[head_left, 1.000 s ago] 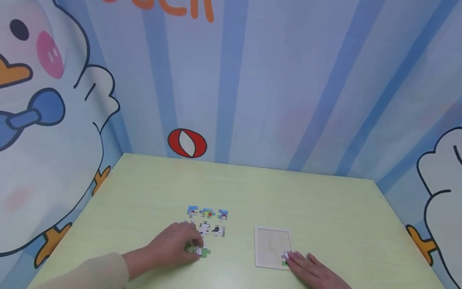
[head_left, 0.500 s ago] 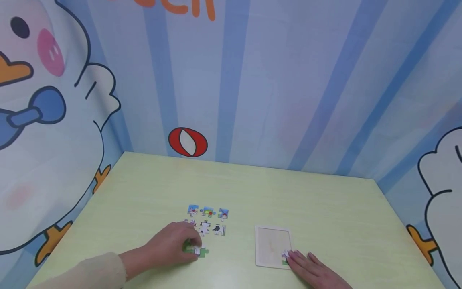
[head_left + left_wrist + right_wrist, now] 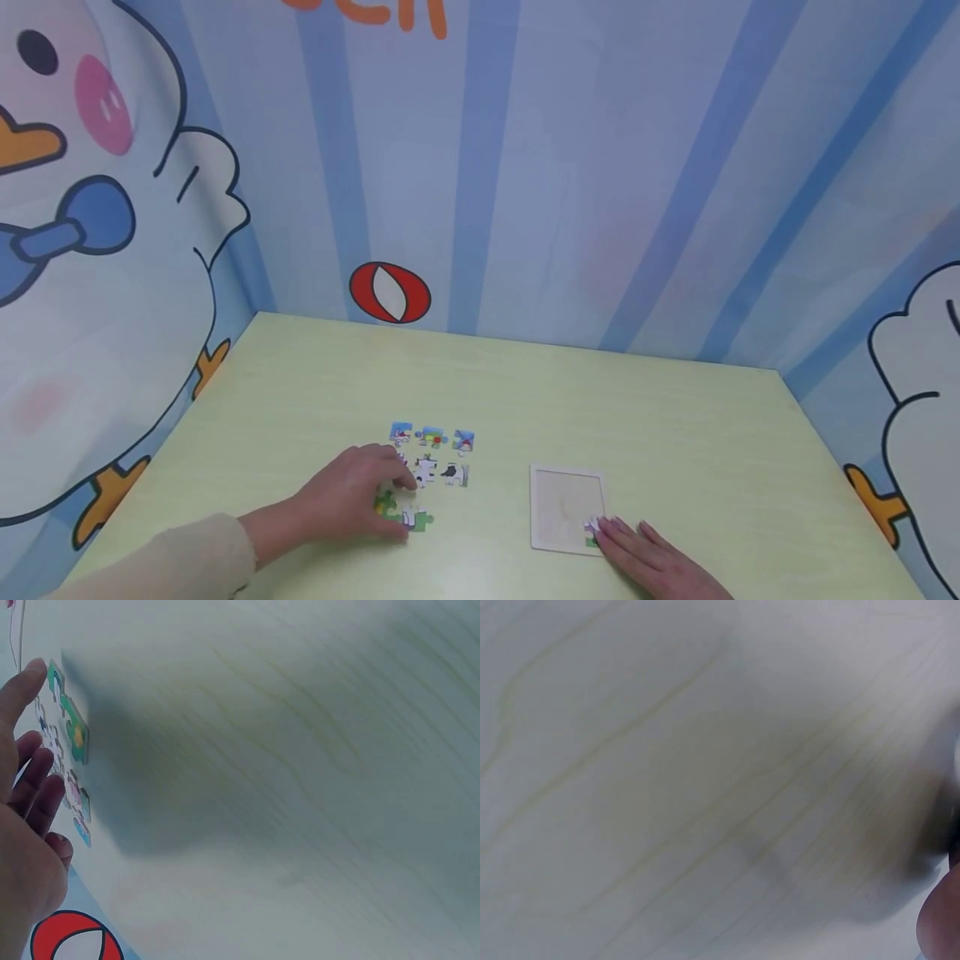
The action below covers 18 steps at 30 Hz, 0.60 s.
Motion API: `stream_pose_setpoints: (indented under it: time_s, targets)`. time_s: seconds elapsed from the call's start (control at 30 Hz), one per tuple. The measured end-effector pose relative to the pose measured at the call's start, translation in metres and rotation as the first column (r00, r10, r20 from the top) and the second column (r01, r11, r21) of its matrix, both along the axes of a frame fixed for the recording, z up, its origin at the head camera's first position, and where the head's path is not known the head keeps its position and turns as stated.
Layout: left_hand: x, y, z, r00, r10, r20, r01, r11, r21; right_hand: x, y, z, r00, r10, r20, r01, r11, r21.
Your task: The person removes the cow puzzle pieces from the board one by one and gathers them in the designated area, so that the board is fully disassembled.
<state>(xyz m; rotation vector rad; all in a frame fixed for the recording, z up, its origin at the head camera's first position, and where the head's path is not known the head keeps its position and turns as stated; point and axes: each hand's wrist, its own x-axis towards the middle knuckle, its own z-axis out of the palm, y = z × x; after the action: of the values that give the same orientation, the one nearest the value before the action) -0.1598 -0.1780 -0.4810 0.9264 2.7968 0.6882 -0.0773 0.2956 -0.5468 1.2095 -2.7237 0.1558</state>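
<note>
My left hand (image 3: pixel 352 492) hovers over the lower left of a group of jigsaw pieces, thumb and fingers spread apart. Between them lie a green jigsaw piece with a yellow patch (image 3: pixel 385 502) and a green-and-white piece (image 3: pixel 422 521); both appear to be on the table. The left wrist view shows the thumb stretched out beside the green piece (image 3: pixel 76 733), the other fingers loosely bent. My right hand (image 3: pixel 648 560) lies with straight fingers at the lower right corner of a shallow wooden puzzle tray (image 3: pixel 534 510). Its fingertips touch a jigsaw piece (image 3: pixel 591 533) in that corner, partly covering it.
Behind the left hand lie more jigsaw pieces in rows, with blue-topped ones (image 3: pixel 432 436) at the back and black-and-white ones (image 3: pixel 454 475) nearer. A pale yellow-green table (image 3: pixel 675 425) carries everything. A striped blue backdrop (image 3: pixel 570 167) stands along its back and sides.
The left thumb and fingers have spread wider, and the hand has shifted slightly left and back, uncovering more of the green pieces. The right hand stays in place on the tray corner.
</note>
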Motion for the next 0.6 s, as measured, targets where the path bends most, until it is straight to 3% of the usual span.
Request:
stream_pose_setpoints:
  time_s: [0.2, 0.43, 0.6]
  targets:
    - [0.001, -0.002, -0.004, 1.0, -0.01, 0.026, 0.009, 0.999, 0.036, 0.0, 0.0, 0.0, 1.0, 0.002, 0.01, -0.002, 1.0, -0.01]
    - [0.003, 0.002, -0.009, 0.997, -0.07, -0.034, 0.072, 0.995, 0.068, 0.0, -0.001, 0.002, 0.999, -0.009, 0.043, 0.009, 1.0, -0.009]
    - [0.003, 0.004, -0.011, 0.997, -0.069, -0.031, 0.071, 0.994, 0.081, 0.001, -0.002, 0.004, 0.997, -0.016, 0.076, 0.016, 1.0, 0.003]
